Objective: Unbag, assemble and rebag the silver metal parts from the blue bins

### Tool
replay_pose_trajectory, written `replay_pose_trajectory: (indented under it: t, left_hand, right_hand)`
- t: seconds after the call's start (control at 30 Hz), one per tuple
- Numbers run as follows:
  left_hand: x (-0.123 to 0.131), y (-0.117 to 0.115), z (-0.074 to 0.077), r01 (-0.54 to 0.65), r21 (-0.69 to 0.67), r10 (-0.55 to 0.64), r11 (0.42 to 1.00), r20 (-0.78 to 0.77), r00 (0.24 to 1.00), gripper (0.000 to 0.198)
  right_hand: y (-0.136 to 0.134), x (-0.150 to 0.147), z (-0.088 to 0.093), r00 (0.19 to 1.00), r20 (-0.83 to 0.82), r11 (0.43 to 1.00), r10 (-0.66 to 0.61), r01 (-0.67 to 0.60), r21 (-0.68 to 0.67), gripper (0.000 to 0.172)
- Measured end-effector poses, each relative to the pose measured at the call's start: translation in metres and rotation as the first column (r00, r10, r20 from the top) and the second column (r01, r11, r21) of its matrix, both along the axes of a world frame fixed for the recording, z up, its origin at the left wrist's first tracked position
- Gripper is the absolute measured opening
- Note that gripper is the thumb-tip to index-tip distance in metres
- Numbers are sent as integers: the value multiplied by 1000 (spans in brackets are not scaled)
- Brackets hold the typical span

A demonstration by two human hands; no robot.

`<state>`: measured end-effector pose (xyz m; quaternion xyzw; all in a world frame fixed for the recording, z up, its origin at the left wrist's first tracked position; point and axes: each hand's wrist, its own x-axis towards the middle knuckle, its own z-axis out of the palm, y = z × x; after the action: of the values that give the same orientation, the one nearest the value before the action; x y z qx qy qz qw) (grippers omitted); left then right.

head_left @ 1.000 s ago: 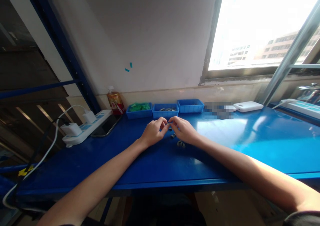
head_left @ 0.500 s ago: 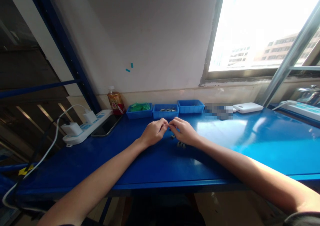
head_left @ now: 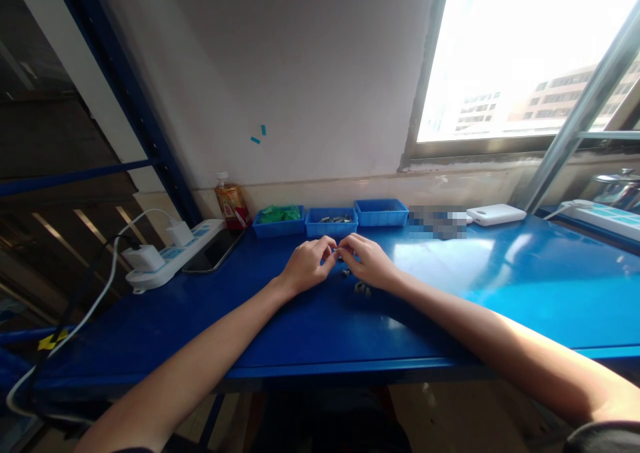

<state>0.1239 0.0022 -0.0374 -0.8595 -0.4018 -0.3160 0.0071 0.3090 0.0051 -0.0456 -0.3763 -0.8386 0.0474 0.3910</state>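
Note:
My left hand point(head_left: 307, 266) and my right hand point(head_left: 366, 261) meet fingertip to fingertip over the blue table point(head_left: 320, 319). Both pinch a tiny part between them, too small to name. A few small dark metal parts point(head_left: 361, 288) lie on the table just under my right hand. Behind the hands stands a row of three blue trays: the left one point(head_left: 279, 222) holds green pieces, the middle one point(head_left: 331, 223) holds small grey parts, and the contents of the right one point(head_left: 381, 213) barely show.
At the back left are a drink bottle point(head_left: 231, 205), a phone point(head_left: 213, 251) lying flat and a white power strip point(head_left: 165, 256) with chargers and a cable. A white power bank point(head_left: 496, 214) and a second power strip point(head_left: 600, 213) lie at the right, under the window.
Both hands stay together at the same spot; only the fingers shift slightly around the small part.

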Motion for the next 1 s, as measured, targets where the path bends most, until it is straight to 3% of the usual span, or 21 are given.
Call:
replay_pose_trajectory:
  t: [0.73,1.0]
  left_hand:
    - [-2,2,0,8,-64,-9,998,-19,1000,24]
    - [-3,0,2,32,-97,-33,995,-11,999,36]
  right_hand:
    - [0,0,0,1000,11,1000,-10,9,13,11]
    - [-5,1,2,999,36,999,9,-11,51,13]
